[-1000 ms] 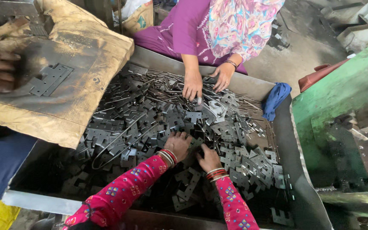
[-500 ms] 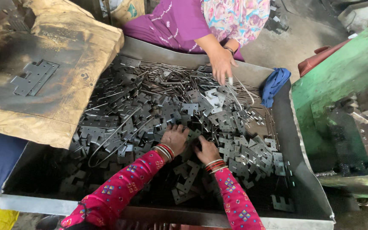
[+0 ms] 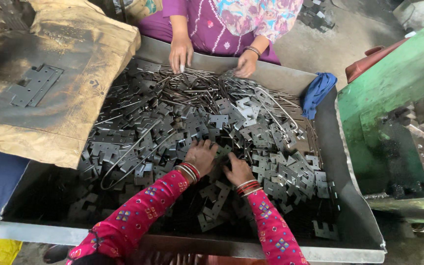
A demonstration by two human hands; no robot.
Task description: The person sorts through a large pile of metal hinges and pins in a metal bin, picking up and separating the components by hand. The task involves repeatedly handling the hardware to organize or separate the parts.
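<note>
Both hands palm-down in tray [image 3: 339, 162]: left hand [image 3: 202, 156] and right hand [image 3: 238, 171] fingers spread loosely, open, on metal brackets [image 3: 251, 132], gripping none.

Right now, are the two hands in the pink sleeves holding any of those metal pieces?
It cannot be told. The left hand and right hand lie palm down on the pile of flat metal pieces in the tray, fingers hidden among them.

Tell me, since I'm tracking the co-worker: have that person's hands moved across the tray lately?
Yes. The co-worker's hands drew back from the pile of metal plates toward the tray's far rim, beside the thin rods.
</note>
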